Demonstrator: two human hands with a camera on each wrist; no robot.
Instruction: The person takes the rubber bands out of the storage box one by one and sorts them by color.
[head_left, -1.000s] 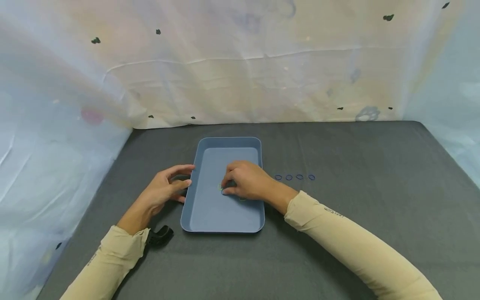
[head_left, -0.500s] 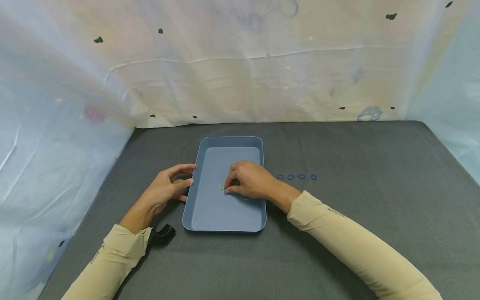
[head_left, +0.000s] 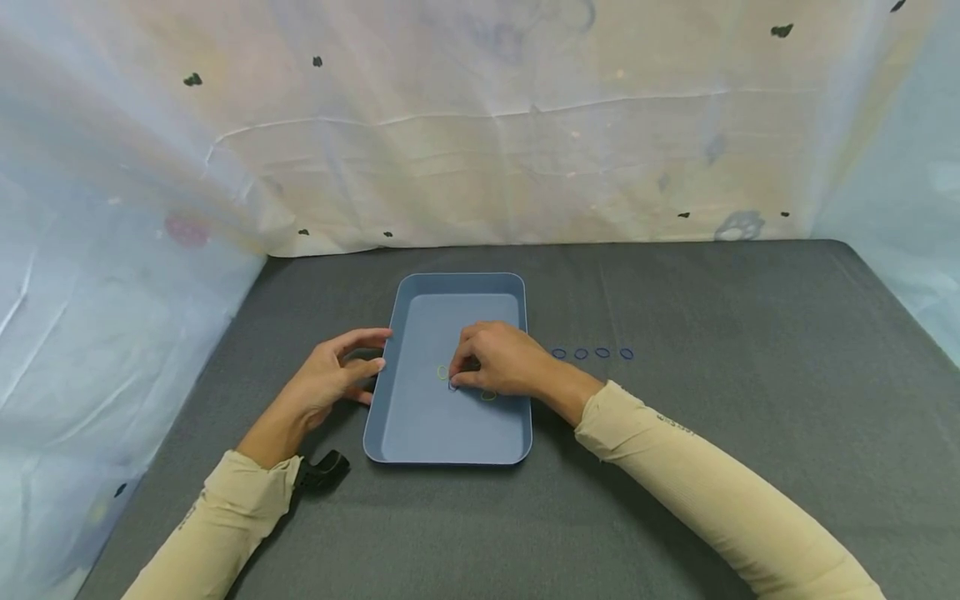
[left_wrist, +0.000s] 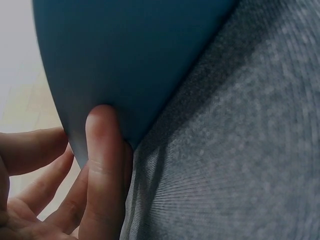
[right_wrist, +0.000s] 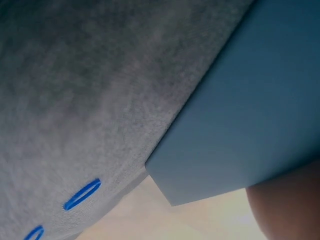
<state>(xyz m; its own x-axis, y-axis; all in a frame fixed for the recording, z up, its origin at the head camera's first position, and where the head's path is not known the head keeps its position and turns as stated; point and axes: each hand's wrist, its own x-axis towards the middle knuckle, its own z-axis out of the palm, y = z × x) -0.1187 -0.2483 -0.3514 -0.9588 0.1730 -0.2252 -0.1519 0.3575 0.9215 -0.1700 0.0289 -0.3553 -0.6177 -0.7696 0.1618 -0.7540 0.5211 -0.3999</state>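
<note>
A shallow blue-grey tray [head_left: 457, 433] lies on the dark table. At its left side my left hand [head_left: 330, 375] touches the outer wall with extended fingertips. The left wrist view brings those fingers [left_wrist: 102, 145] close, pressed against the wall [left_wrist: 125, 55]. My right hand [head_left: 498, 358] reaches over the tray's right rim, thumb and forefinger pinching a small blue rubber band [head_left: 452, 386] low over the tray floor. One yellow-green rubber band [head_left: 442, 372] lies left of the fingertips, another yellow-green rubber band [head_left: 489, 397] below the hand. Most of the right hand is outside the right wrist view.
Several blue rubber bands lie in a row right of the tray, including this blue rubber band [head_left: 626, 354]; two show in the right wrist view, one blue band [right_wrist: 82, 194] nearer. A black strap piece [head_left: 326, 471] sits at my left wrist. A pale curtain [head_left: 480, 167] hangs behind.
My right fingertips have shifted slightly right within the tray, and the yellow-green band below that hand shows more fully. The left hand stays at the tray's side.
</note>
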